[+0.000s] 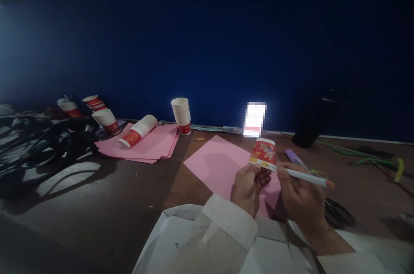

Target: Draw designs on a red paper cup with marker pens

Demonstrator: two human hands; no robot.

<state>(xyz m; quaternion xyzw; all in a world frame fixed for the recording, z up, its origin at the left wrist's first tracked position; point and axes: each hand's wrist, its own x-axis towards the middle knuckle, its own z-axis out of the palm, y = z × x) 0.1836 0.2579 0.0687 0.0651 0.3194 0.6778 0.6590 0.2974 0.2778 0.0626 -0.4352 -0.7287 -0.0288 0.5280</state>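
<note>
My left hand [248,188] is closed on the lower part of a red patterned paper cup [265,151], held tilted above a pink paper sheet [220,160]. Between the fingers of my right hand [300,196] is a white marker pen [307,177] with an orange end pointing right. The pen's other end is hidden by my fingers, close to the cup's lower right edge; whether it touches the cup I cannot tell. A small orange cap [200,139] lies on the table beyond the sheet.
A stack of paper cups [181,114] stands at the back. More cups lie on pink sheets [152,149] at left, near black cables [48,153]. At right are a dark bottle [312,121], scissors [338,213], a purple marker [294,157] and green wires [355,151]. A bright screen [255,119] stands behind.
</note>
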